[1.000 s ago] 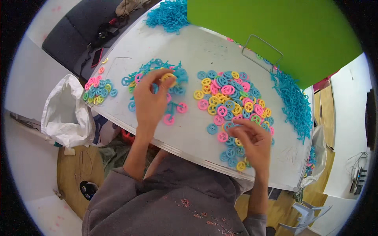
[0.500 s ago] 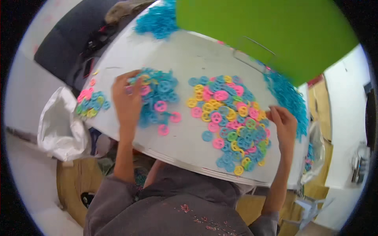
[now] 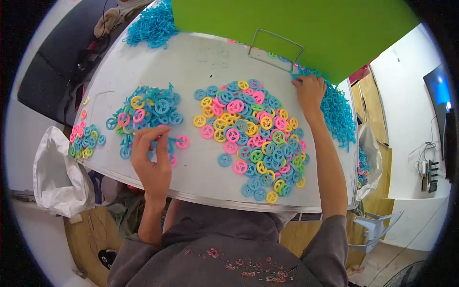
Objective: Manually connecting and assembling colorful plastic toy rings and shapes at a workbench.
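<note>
My left hand [image 3: 152, 155] is over the near side of a heap of wheel pieces on blue sticks [image 3: 162, 106]. Its thumb and fingers are bent together; anything between them is too small to make out. Beside it lies a pink wheel [image 3: 182, 141] joined to a blue stick. At the far right, my right hand [image 3: 311, 93] has its fingertips drawn together at the edge of a pile of thin blue plastic sticks [image 3: 338, 115]. What they pinch is hidden. Between my hands spreads a large pile of small spoked plastic wheels [image 3: 256, 138] in blue, pink, yellow and green.
A large green panel [image 3: 287, 33] with a wire handle [image 3: 276, 56] stands along the table's back edge. More blue sticks [image 3: 152, 26] lie at the far left. A small wheel cluster [image 3: 88, 139] sits near the left edge. White sacks [image 3: 62, 177] hang at both sides of the white table [image 3: 201, 177].
My right hand has moved from beside the wheel pile up to the blue sticks. My left hand has drawn back toward me from the heap's far side. The whole view has shifted.
</note>
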A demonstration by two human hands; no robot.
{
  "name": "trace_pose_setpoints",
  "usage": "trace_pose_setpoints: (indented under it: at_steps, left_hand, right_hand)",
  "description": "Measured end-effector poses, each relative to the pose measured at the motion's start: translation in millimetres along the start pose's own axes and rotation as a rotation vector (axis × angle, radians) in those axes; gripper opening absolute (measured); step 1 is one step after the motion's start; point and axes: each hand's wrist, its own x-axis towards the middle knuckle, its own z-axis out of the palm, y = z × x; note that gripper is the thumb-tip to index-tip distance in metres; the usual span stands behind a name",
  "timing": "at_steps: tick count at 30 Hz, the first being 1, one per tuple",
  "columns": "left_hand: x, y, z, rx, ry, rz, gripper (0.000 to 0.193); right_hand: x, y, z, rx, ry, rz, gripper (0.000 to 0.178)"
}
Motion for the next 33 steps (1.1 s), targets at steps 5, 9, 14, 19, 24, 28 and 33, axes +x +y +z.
trace_pose_setpoints:
  at_steps: [5,9,14,19,24,28,33]
  left_hand:
    - [-4.0,10.5,7.1,-0.034,-0.025,0.009,0.014]
    - [-7.0,27.9,29.3,-0.2,-0.074,0.019,0.019]
    - [3.0,53.8,62.9,-0.407,-0.152,-0.06,0.03]
    - [-14.8,53.5,75.5,-0.388,-0.445,0.081,0.034]
    - [-35.7,55.5,76.9,-0.458,-0.465,-0.056,0.033]
    - [-41.3,57.9,72.5,-0.336,-0.498,0.045,0.033]
    - [-3.1,7.7,63.3,0.408,-0.273,0.186,0.036]
  right_hand:
    - [1.8,11.6,-15.1,0.094,0.194,0.01,0.017]
    - [-10.3,16.9,-55.4,0.295,0.134,0.089,0.02]
    - [-68.4,-44.8,-145.6,0.897,-0.265,0.142,0.023]
    - [-109.7,-88.6,-193.2,1.154,-0.356,0.226,0.02]
    - [-122.3,-105.0,-197.1,1.375,-0.427,0.355,0.018]
    - [-132.0,-103.1,-179.5,1.431,-0.402,0.433,0.018]
    - [-137.0,-79.0,-181.6,1.543,-0.404,0.589,0.011]
